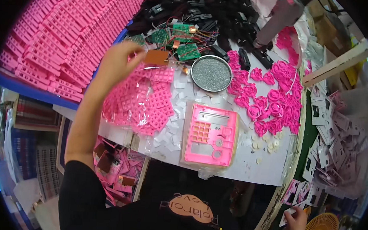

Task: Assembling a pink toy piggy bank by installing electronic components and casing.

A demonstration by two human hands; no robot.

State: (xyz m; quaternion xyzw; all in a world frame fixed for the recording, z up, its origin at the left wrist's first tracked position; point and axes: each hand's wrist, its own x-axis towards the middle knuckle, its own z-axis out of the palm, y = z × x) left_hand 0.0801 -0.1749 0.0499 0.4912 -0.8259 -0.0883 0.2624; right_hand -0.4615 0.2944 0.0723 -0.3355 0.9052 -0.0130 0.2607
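My left hand (122,58) reaches over the back left of the white table, fingers bent with the thumb apart and no object visible in it. Beside it are a brown board (156,57) and green circuit boards (189,51) with thin wires. At the lower right rim, my right hand (297,225) pinches a small white plastic piece (287,216), partly hidden by the fingers. In front of me a pink plastic casing (211,135) with square and round openings lies on a plastic-wrapped pad (187,151); neither hand touches it.
Pink casings (71,32) are stacked at left, bagged pink keypads (136,97) below. A round tin (212,73) of grey grains stands mid-table. Pink coiled cords (275,106) lie right, black parts (199,6) behind, and a power tool (280,19) hangs overhead. White casings (342,137) fill a bin beyond.
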